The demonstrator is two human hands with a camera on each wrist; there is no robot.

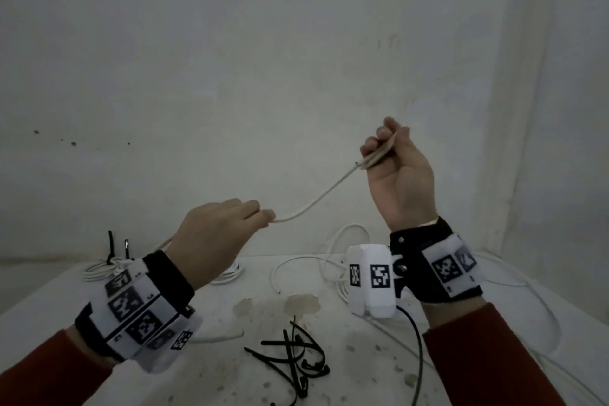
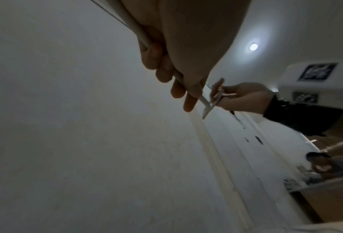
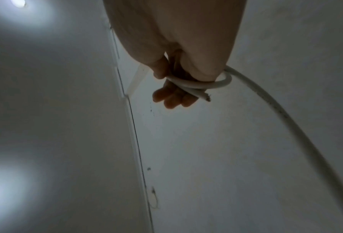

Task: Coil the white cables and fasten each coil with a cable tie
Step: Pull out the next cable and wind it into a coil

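Winding has just begun: my right hand [image 1: 397, 168] curls its fingers [image 3: 171, 100] round the first small loops of a white cable [image 1: 316, 203], while my left hand [image 1: 217, 234] pinches the strand. Finished coils [image 1: 99, 270] lie by the table's [image 1: 230, 382] far left edge; loose cables [image 1: 296, 265] and black cable ties [image 1: 293, 359] await.

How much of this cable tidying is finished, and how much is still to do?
Done: a tied coil lies at the table's far left. In hand: the right hand holds the first loops of a white cable, which the left hand feeds. Left: loose cables and unused black cable ties.
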